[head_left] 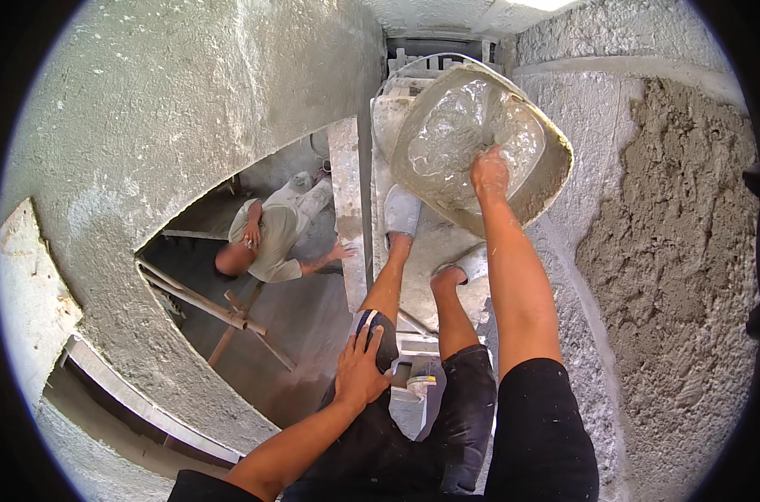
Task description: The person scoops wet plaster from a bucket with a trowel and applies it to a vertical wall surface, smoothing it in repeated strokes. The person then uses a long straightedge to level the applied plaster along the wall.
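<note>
A square-mouthed bucket (555, 159) with a thin wire handle holds wet grey mortar (447, 138). My right hand (490, 174) reaches over the bucket's near side, down to the mortar. Its fingers are curled closed, and whatever they grip is hidden by the hand and the wet mix. My left hand (361, 368) lies on my bent left knee, fingers spread, holding nothing.
My feet, in grey slippers (403, 209), stand on a narrow plank platform (426, 284). Left and below, a person (279, 226) touches an upright board (346, 184) near crossed poles (204, 309). Rough wet plaster (672, 226) covers part of the right wall.
</note>
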Action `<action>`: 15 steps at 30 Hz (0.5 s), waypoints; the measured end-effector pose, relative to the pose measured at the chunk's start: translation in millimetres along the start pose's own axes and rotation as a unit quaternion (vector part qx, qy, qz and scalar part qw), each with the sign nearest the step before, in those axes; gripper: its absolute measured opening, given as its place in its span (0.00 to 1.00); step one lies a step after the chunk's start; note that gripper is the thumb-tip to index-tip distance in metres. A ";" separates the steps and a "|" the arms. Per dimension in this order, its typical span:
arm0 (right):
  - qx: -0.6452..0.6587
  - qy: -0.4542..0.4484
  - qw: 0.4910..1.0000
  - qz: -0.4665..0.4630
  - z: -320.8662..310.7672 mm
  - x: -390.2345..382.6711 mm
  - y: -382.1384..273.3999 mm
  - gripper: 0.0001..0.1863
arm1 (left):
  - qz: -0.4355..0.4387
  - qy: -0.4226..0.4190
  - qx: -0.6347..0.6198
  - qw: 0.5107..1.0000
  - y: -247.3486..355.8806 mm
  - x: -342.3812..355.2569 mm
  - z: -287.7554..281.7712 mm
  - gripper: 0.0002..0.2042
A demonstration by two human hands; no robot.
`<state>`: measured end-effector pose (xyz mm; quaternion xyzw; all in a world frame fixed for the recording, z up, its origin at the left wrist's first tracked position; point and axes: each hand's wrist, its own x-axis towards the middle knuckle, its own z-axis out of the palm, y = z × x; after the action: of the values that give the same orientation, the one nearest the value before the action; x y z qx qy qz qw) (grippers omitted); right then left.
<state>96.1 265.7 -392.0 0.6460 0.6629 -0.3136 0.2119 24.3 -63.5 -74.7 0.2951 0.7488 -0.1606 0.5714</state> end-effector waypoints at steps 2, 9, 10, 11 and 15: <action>-0.023 -0.096 0.994 -0.045 3.1 -11.1 -0.1 0.23 | -0.009 -0.017 0.001 1.000 0.1 0.6 2.3 0.47; -0.046 -0.026 0.998 -0.037 -11.8 -7.2 27.7 0.22 | -0.016 -0.013 0.000 1.000 1.4 1.3 5.2 0.46; -0.070 -0.030 0.995 -0.058 -11.3 -2.0 28.9 0.23 | -0.014 -0.013 0.003 1.000 1.7 1.5 5.6 0.46; -0.071 -0.063 0.991 -0.095 -11.0 2.2 30.0 0.23 | -0.020 -0.018 0.015 1.000 2.2 1.6 6.1 0.46; -0.123 -0.086 0.983 -0.107 -8.7 4.4 32.3 0.21 | -0.015 -0.020 -0.002 1.000 5.0 0.9 6.3 0.46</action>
<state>128.8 273.9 -393.4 0.5111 0.7410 -0.3044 0.3114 32.1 -63.0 -77.0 0.2793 0.7420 -0.1739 0.5841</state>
